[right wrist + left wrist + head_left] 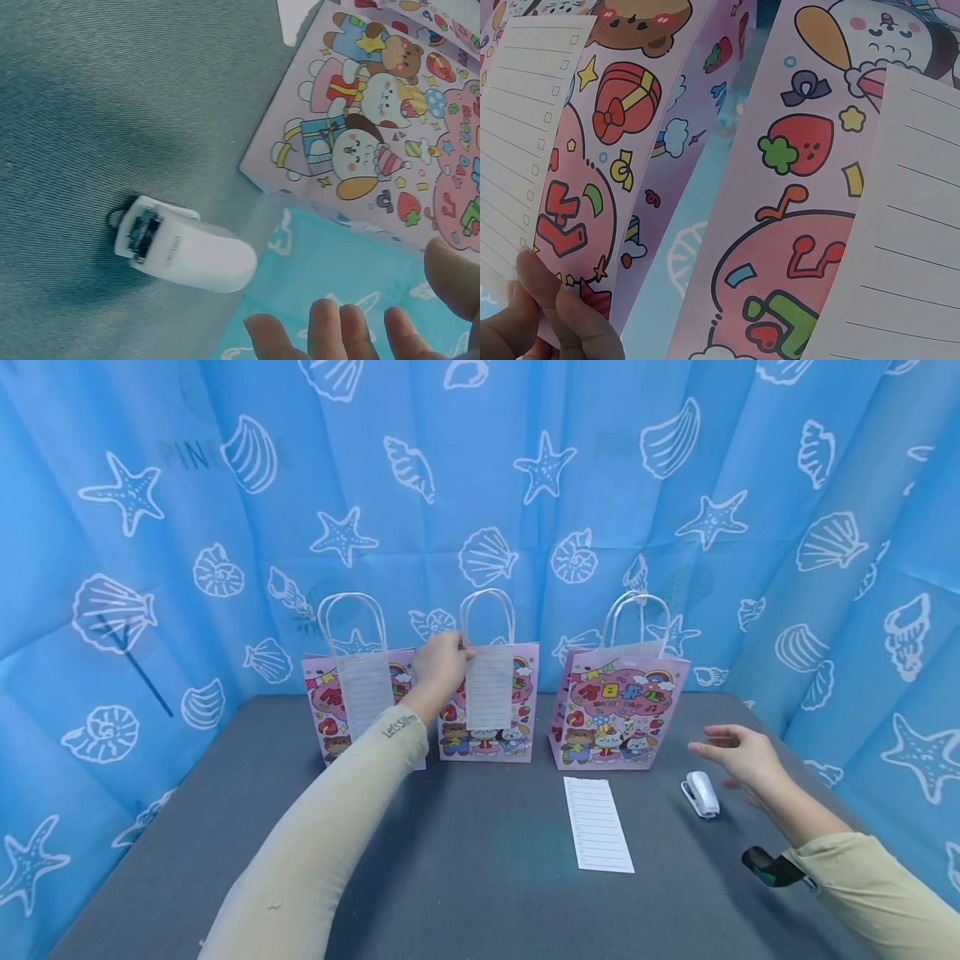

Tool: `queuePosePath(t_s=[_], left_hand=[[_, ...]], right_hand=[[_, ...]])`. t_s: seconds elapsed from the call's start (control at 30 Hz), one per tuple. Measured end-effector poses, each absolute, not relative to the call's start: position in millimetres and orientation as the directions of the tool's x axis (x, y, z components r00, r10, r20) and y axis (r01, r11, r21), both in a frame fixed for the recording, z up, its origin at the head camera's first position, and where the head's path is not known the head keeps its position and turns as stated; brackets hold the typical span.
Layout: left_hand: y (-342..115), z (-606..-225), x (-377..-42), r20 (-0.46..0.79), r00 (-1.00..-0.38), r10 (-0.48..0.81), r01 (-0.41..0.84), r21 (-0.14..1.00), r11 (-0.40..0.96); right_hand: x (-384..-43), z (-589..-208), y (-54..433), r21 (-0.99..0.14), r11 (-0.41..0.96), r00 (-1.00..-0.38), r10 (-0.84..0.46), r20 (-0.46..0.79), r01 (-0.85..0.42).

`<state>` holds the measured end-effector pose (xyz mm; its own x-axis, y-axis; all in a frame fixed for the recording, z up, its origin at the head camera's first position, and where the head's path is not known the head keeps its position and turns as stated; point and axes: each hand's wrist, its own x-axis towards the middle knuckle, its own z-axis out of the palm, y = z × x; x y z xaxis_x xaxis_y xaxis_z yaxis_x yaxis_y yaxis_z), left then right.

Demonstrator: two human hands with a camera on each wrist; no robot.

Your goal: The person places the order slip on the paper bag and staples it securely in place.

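Left hand (441,664), thumb and fingertips drawn together, pinches the upper left corner of the lined slip (489,697) on the front of the middle pink bag (525,727), which stands upright between the left bag (322,702) and the right bag (611,710). Right hand (738,756), fingers apart and gripping nothing, hovers near the white stapler (701,794), which lies on the grey table (487,860) to the right of a loose slip (598,824).

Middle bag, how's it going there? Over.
Left hand pinching paper slip on middle bag. Right hand empty, near white stapler. Nothing visibly in the way.
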<state>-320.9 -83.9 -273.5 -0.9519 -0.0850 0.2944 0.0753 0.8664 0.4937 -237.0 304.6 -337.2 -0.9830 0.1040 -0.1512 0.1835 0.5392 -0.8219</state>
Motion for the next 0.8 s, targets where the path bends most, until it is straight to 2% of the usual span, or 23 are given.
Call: queuePosePath(t_s=[0.4,0.8], left_hand=[[-83.1,-271.8,-318.7,0.305,-0.95,-0.074,0.09,0.49,0.867],[-82.5,-272.2,-319.4,0.315,-0.947,-0.069,0.1,0.49,0.866]], right_hand=[[-242.1,-348.2,317.7,-0.834,0.472,-0.956,0.083,-0.282,0.287],[-245.2,-358.6,328.4,-0.791,0.51,-0.934,0.082,-0.347,0.339]])
